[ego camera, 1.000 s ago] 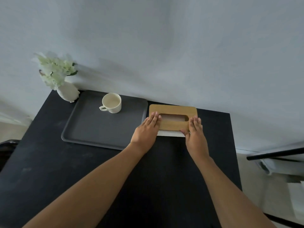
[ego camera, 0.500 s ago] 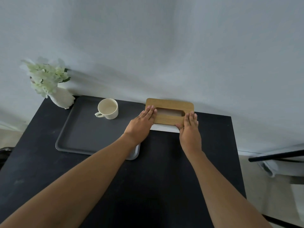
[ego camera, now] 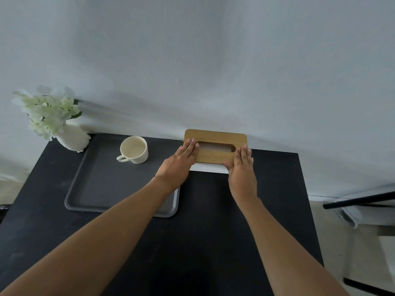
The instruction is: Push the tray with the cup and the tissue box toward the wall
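A tissue box (ego camera: 215, 155) with a wooden slotted lid and a white body stands at the back of the black table (ego camera: 203, 231), its far edge against the wall (ego camera: 192, 60). My left hand (ego camera: 177, 165) lies flat on the lid's left end. My right hand (ego camera: 242, 169) covers the right end, thumb at the front edge. To the left lies the grey tray (ego camera: 102, 184), its far rim close to the wall. A cream cup (ego camera: 134, 149) stands upright in its back part. My left forearm crosses the tray's near right corner.
A white vase (ego camera: 72, 137) with pale flowers (ego camera: 48, 112) stands at the table's back left corner, touching the tray's corner. A black bar and a pale object (ego camera: 359, 201) sit beyond the table's right edge.
Both hands have slid the tissue box away from me until its far edge meets the wall. The tray and cup keep their place next to the vase.
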